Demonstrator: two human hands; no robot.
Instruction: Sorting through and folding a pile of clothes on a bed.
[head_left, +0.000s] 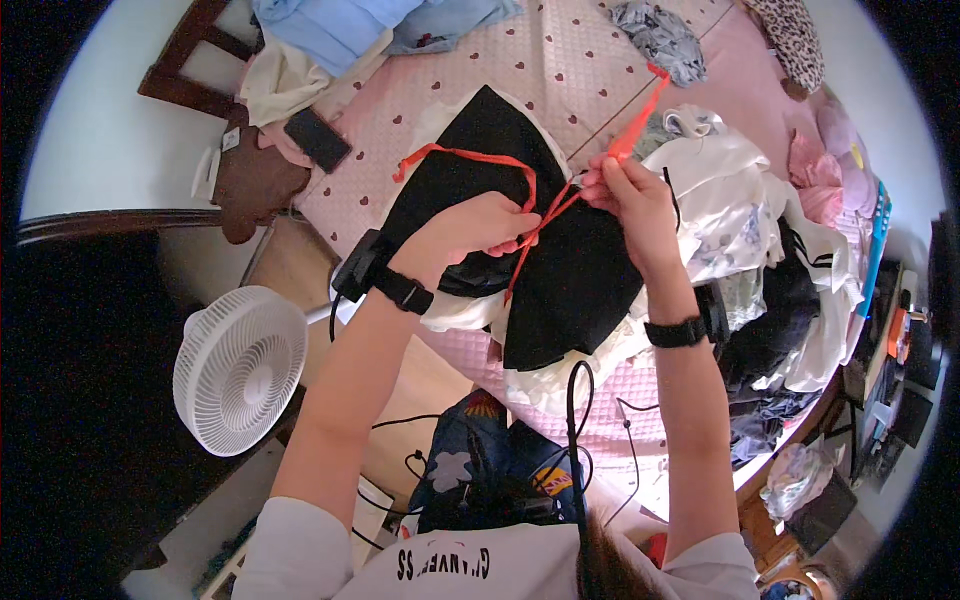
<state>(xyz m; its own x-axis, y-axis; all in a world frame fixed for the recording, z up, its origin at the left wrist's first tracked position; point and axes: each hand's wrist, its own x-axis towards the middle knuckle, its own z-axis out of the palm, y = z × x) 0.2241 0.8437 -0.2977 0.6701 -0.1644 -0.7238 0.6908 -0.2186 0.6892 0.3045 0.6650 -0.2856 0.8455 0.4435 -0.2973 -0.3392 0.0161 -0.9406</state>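
Observation:
A red ribbon [490,157] crosses over a bundle of black cloth [576,288] on the bed, its two strands meeting near the bundle's middle. My left hand [482,225] pinches the ribbon just left of that crossing, and one loose end trails up and left over the cloth. On the other side my right hand [628,195] grips the ribbon between thumb and fingers, with its other end sticking up above the hand. White cloth shows beneath the black bundle. Whether the ribbon is knotted at the crossing, I cannot tell.
Pink quilted bedding [470,60] with small hearts spreads around the bundle. White clothes [735,170] pile up to the right, a grey crumpled garment [660,40] lies farther back. A phone [318,140] and blue clothes [335,30] sit at the left. A white fan [245,370] stands lower left.

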